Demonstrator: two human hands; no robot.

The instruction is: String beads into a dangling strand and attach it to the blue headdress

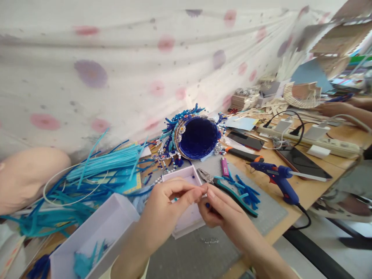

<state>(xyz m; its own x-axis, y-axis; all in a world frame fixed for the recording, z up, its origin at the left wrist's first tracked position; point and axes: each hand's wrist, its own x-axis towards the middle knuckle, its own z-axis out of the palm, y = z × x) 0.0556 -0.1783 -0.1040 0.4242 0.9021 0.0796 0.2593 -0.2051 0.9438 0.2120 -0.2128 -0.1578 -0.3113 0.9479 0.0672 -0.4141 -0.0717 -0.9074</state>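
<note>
My left hand (pixel 171 197) and my right hand (pixel 219 207) meet fingertip to fingertip above a small white box (pixel 190 224). Thumb and forefinger of each hand are pinched together; whatever is between the tips is too small to make out. A dark blue bead (pixel 207 205) shows at the curled fingers of my right hand. A few tiny beads lie in the small box. Just behind my hands, a headpiece (pixel 177 135) trimmed with blue tufts, beads and pearls lies on its side, its dark blue hollow facing me.
Pliers (pixel 232 195), a pink lighter (pixel 224 167), blue pipe-cleaner pieces (pixel 247 192) and a glue gun (pixel 274 176) lie to the right. Left are a larger white box (pixel 116 213), turquoise pipe cleaners (pixel 107 162) and a mannequin head (pixel 31 178). Another person's hand (pixel 334 108) is at far right.
</note>
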